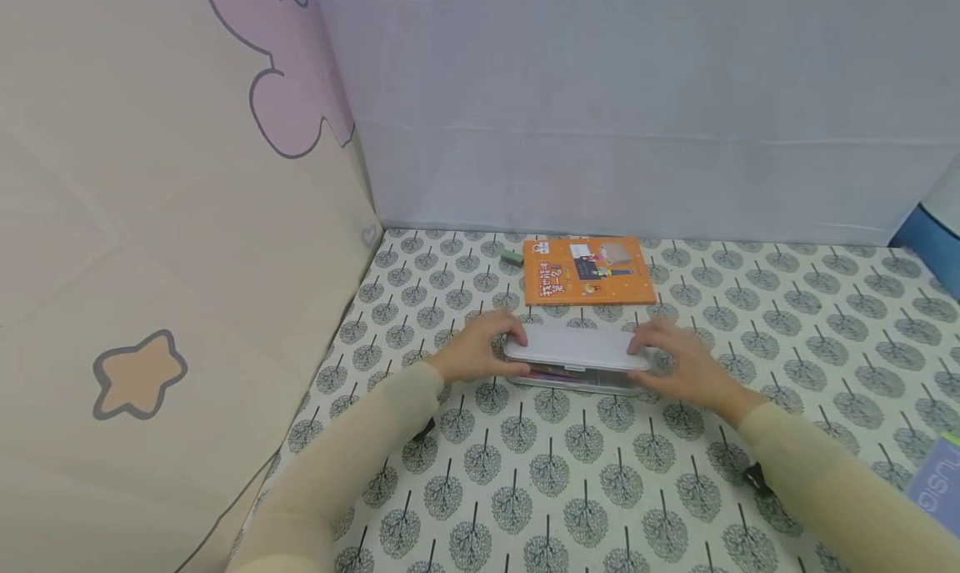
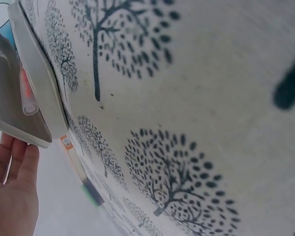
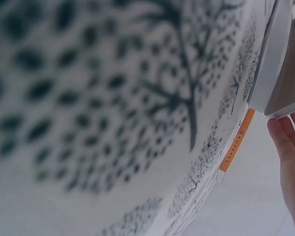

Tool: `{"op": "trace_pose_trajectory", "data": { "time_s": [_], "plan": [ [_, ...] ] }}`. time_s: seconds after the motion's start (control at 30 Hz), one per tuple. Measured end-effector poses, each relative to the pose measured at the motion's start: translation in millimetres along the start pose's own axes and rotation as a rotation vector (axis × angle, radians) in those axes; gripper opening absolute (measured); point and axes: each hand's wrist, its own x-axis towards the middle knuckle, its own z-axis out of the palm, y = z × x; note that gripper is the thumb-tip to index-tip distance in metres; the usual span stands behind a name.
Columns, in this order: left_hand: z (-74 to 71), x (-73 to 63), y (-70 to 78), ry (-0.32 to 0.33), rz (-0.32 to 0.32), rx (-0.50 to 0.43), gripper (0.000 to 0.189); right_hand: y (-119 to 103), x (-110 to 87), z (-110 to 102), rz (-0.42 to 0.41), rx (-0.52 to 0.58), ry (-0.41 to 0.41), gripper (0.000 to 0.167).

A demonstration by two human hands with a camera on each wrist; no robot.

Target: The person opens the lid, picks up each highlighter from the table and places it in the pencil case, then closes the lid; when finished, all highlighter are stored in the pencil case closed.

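Note:
A white pencil case (image 1: pixel 576 344) lies crosswise on the patterned tablecloth, its lid partly raised along the near side. Pens or pencils (image 1: pixel 555 372) show through the gap, and a clear-ended pen with a reddish part (image 2: pixel 27 93) is inside. At the case's left end my left hand (image 1: pixel 480 349) holds the lid, thumb at the near edge and fingers over the top. My right hand (image 1: pixel 684 361) grips the right end in the same way. Fingertips of each hand meet the lid's edge in the wrist views.
Behind the case lies an orange book (image 1: pixel 588 271), with a small green object (image 1: pixel 512 258) to its left. A purple item with lettering (image 1: pixel 937 485) sits at the right edge. Light curtains rise at the back and left. A blue-and-white object (image 1: pixel 930 239) stands far right.

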Motion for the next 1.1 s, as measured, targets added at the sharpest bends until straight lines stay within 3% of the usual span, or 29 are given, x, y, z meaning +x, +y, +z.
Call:
{"op": "trace_pose_trajectory", "data": {
  "time_s": [0.33,0.63,0.87,1.1],
  "plan": [
    [3.3,-7.4,2.7,-0.087,0.076,0.215,0.033,-0.9,-4.9,0.6,-0.107,-0.110,-0.069,0.031],
    [2.8,-7.7,2.9,-0.124,0.146,0.351,0.032,-0.8,-2.9,-0.9,-0.232,-0.177,-0.067,0.031],
    [4.9,-8.3,3.1,-0.161,0.220,0.476,0.028,-2.3,-2.9,-2.2,-0.261,-0.220,-0.108,0.032],
    [6.4,-8.4,0.8,-0.147,0.241,0.477,0.027,-3.0,-3.5,-2.8,-0.244,-0.228,-0.131,0.031]
  ]
}}
